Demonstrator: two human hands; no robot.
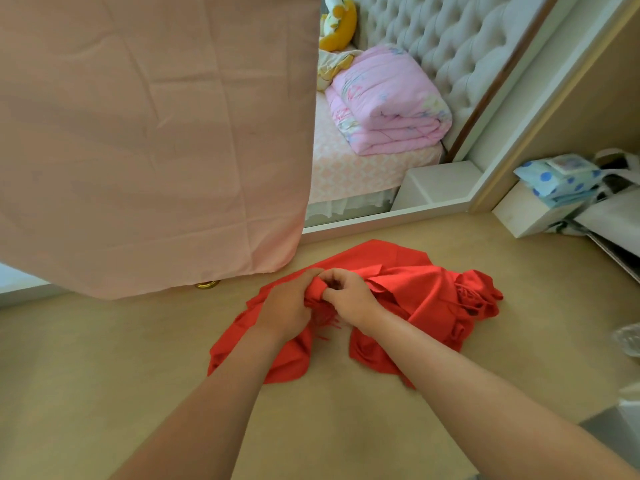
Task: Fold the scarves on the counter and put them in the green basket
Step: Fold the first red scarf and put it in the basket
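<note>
Now a red scarf [415, 282] lies crumpled on the beige counter [138, 358], spread out in loose folds slightly right of the middle of the view. Both hands meet over its middle part. The left hand [289, 303] has its fingers curled around a bunched ridge of the red fabric, and the right hand [346, 292] pinches the same ridge from the other side, so the two hands touch or nearly touch each other. A short fringe [325, 327] of red threads hangs out just below the hands, on the side nearer the person. Part of the scarf runs under the left wrist and fans out toward the near left; a larger part lies to the right of the right hand and ends in a rumpled heap at the far right. Both forearms reach in from the bottom edge.

A large pink cloth [156, 133] hangs across the upper left of the view, its lower edge just above the counter and to the left of the scarf. Beyond the counter stands a bed [346, 174] with a folded pink quilt [388, 102], a grey tufted headboard [450, 39] and a yellow soft toy [341, 26]. On the right, a white box [519, 213] carries a blue dotted package [554, 178].
</note>
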